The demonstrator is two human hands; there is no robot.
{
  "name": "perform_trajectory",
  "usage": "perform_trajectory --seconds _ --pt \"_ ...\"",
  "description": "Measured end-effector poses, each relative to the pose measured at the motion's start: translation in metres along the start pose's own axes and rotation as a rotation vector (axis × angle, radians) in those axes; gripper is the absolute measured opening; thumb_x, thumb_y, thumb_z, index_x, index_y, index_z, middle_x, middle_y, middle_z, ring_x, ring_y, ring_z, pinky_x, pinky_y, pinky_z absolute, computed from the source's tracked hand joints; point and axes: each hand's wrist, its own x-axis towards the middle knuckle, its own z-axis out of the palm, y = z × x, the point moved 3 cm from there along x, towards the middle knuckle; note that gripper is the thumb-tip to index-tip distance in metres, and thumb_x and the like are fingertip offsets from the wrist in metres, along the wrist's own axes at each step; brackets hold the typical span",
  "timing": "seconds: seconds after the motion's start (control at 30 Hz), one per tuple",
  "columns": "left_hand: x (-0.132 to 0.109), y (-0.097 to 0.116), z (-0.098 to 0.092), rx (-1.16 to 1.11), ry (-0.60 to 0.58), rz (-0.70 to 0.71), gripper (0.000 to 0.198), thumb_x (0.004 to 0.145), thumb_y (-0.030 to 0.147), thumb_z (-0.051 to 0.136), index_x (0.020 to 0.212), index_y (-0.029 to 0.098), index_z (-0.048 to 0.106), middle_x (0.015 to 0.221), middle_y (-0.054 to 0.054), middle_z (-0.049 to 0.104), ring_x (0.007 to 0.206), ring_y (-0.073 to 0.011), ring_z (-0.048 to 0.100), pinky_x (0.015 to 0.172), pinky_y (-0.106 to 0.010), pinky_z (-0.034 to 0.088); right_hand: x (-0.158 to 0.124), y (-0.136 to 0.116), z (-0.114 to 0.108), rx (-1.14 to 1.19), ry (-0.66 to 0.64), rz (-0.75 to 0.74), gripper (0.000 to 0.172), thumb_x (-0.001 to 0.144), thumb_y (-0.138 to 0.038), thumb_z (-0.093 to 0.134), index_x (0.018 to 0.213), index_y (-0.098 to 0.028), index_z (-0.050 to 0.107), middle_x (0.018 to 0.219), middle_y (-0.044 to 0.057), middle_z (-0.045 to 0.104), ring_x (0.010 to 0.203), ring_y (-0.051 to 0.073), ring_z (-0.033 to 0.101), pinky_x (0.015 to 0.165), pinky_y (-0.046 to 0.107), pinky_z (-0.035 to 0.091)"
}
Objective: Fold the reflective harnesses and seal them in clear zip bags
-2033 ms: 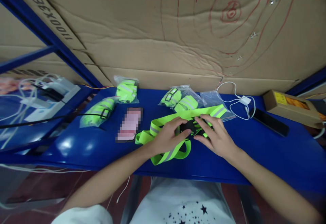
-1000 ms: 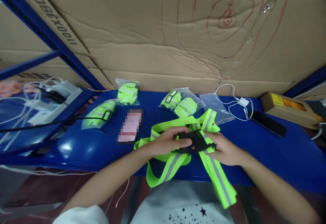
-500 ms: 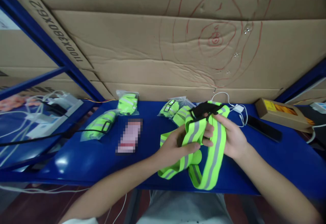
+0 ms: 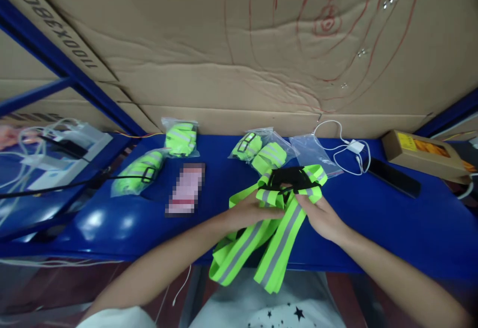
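A neon-yellow reflective strap harness [image 4: 281, 241] with grey stripes and a black section at its top hangs between my two hands, over the table's front edge. My left hand [image 4: 257, 209] is closed round the straps from the left, its fingers partly covered by the webbing. My right hand [image 4: 321, 217] grips the harness from the right, just under the black part, with the thumb on the strap. Two long strap loops drop toward my lap. Behind the harness lie bagged reflective straps [image 4: 269, 156] and a flat clear plastic bag [image 4: 311, 150].
More bagged straps [image 4: 139, 172] and another packet [image 4: 181, 138] lie left on the blue table [image 4: 220, 168], near a phone with a blurred screen [image 4: 185, 189]. At right are a white charger cable [image 4: 354, 146], a black phone [image 4: 395, 176] and a cardboard box [image 4: 421, 156]. Cardboard stands behind.
Both hands have brought the harness lower and closer to my body. The strap ends now hang past the table edge, and the clear bag behind has come into view.
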Motion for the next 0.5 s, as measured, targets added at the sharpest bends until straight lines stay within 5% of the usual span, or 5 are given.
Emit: perform_trajectory --seconds 0.13,0.27,0.37,0.5 --pt "-0.004 0.015 -0.006 -0.040 -0.046 0.042 0.057 0.069 0.031 0.090 0.121 0.019 0.072 0.117 -0.007 0.073 0.113 -0.0270 0.066 0.099 -0.038 0.049 0.000 -0.006 -0.007 0.109 0.011 -0.055 0.037 0.088 -0.058 0.071 0.104 -0.026 0.078 0.108 0.005 0.078 0.125 0.028 0.064 0.115 0.044 0.045" --pt "-0.009 0.021 -0.009 -0.145 -0.061 0.045 0.064 0.066 0.027 0.092 0.125 0.017 0.068 0.109 -0.007 0.073 0.096 -0.0224 0.069 0.084 -0.032 0.054 0.001 -0.015 -0.012 0.428 -0.099 0.143 0.029 0.075 -0.042 0.087 0.094 -0.022 0.078 0.086 0.003 0.074 0.084 0.023 0.072 0.083 0.039 0.062" --pt "-0.011 0.018 -0.008 -0.287 -0.064 0.020 0.079 0.064 0.026 0.093 0.135 0.019 0.058 0.100 -0.006 0.071 0.070 -0.0161 0.066 0.062 -0.027 0.052 0.001 -0.019 -0.009 0.637 -0.247 0.313 0.024 0.072 -0.032 0.088 0.086 -0.018 0.076 0.071 -0.001 0.062 0.059 0.013 0.059 0.063 0.033 0.060" --pt "-0.010 0.014 -0.004 -0.357 -0.117 0.017 0.085 0.066 0.022 0.092 0.140 0.021 0.051 0.084 0.000 0.066 0.063 -0.0111 0.059 0.059 -0.023 0.046 0.001 -0.019 -0.003 0.679 -0.304 0.288 0.024 0.085 -0.039 0.079 0.087 -0.015 0.073 0.069 -0.003 0.051 0.060 0.008 0.048 0.064 0.024 0.051"
